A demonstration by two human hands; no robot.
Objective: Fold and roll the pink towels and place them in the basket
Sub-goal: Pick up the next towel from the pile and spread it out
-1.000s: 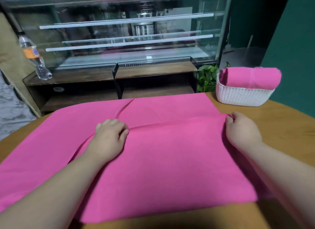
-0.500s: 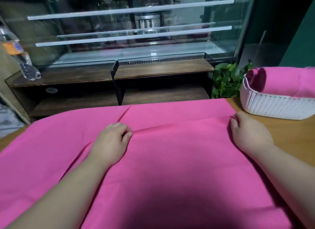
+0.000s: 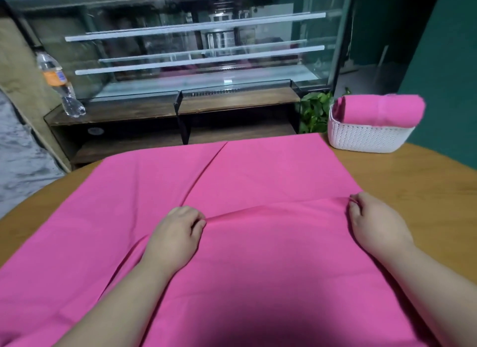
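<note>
The wooden table (image 3: pixel 418 181) carried the whole job, and most of its top was covered by the pink towel (image 3: pixel 160 191) we had spread flat, so that every edge lay within reach for folding. Its long axis ran left to right across our view, with one end trailing off the frame at the lower left. The right portion was doubled over: the upper layer (image 3: pixel 271 256) lay toward us, and its raised edge ran crosswise between our two hands, bowed up slightly in the middle.

At the far right corner of the table, well apart from the spread cloth, stood the white basket (image 3: pixel 366 137), already holding a rolled pink towel (image 3: pixel 382 109) laid on its side, its length also running left to right. We judged that placing sensible, since the basket sat within reach yet off the folding area.

Our left hand (image 3: pixel 175 238) rested knuckles up with fingers curled, nipping the raised edge near its left end. Our right hand (image 3: pixel 374 222) did likewise at the right corner, fingertips pinched narrowly on the fabric. Holding both ends let us keep the edge straight.
</note>
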